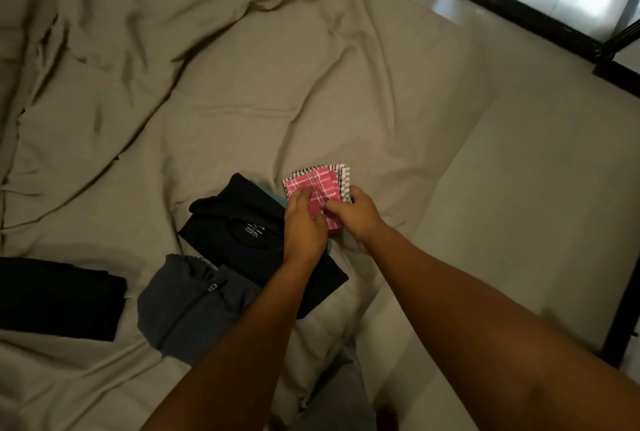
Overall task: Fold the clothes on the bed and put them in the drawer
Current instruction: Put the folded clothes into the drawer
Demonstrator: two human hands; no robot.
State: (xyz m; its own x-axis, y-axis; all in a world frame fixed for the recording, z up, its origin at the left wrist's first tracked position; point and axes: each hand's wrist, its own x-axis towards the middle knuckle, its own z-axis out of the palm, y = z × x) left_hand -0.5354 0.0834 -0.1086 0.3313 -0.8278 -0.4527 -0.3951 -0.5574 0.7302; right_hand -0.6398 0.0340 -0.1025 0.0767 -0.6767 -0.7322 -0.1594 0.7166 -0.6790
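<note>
The bed (242, 101) carries everything here. It is covered in a rumpled tan sheet. Near its right side the person has both hands on a small pink checked cloth (318, 185), which is folded to a neat pad and held just above the sheet. The left hand (304, 223) has its fingers curled over the near left corner. The right hand (356, 216) pinches the near right edge, so each grip is closed on the cloth. Striped grey-and-white edging (343, 178) shows along its far and right sides; I can't quite tell whether that is a second piece or the same one folded.

Just left of the hands lies a folded black T-shirt (242, 223) with its neck label facing up. A sliver of teal fabric (277, 198) pokes out from beneath its far right corner. A grey garment (187, 306) overlaps the shirt's near left corner. Well apart, at the left edge of view, sits a flat black folded piece (59, 299).

The far and left stretches of sheet are creased. To the right runs a smoother, paler strip of mattress (519, 205), bounded by the dark bed frame (620, 320). Beyond the far right corner there is glossy floor (485, 5).
</note>
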